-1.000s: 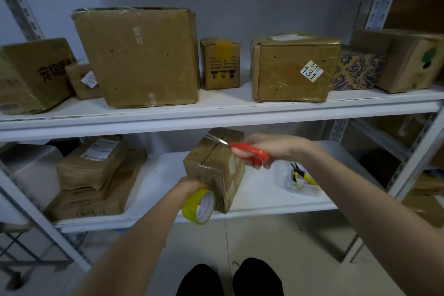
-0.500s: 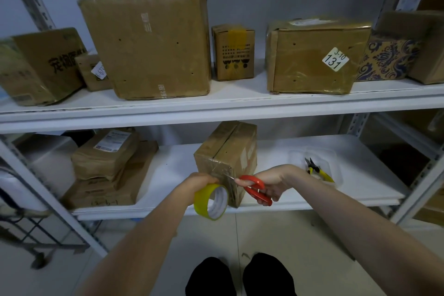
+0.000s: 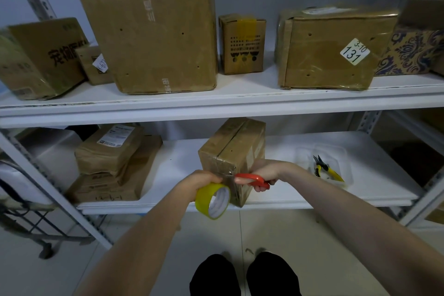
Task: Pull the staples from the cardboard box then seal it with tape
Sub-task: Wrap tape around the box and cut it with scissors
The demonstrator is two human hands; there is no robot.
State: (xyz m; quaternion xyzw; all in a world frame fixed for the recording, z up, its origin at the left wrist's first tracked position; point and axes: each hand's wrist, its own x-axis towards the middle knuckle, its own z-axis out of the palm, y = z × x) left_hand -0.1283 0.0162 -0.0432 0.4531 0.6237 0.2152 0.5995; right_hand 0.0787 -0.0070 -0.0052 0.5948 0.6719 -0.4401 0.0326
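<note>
A brown cardboard box (image 3: 236, 144) stands on the lower shelf (image 3: 300, 190), near its front edge, with clear tape running along its top seam and down its near face. My left hand (image 3: 198, 179) grips a yellow tape roll (image 3: 212, 200) just in front of the box's lower near face. My right hand (image 3: 265, 170) holds red-handled scissors (image 3: 252, 179). Their blades point left at the tape strip between roll and box.
A clear tray (image 3: 336, 151) with yellow-handled pliers (image 3: 326, 170) sits on the lower shelf at right. Stacked parcels (image 3: 113, 161) lie at left. Several boxes line the upper shelf (image 3: 216, 101). A metal cart (image 3: 28, 223) stands at lower left. My feet (image 3: 242, 274) are below.
My right hand brought the scissors down from the box's top edge to its lower near face, beside the tape roll. The left hand kept the roll low at the box front.
</note>
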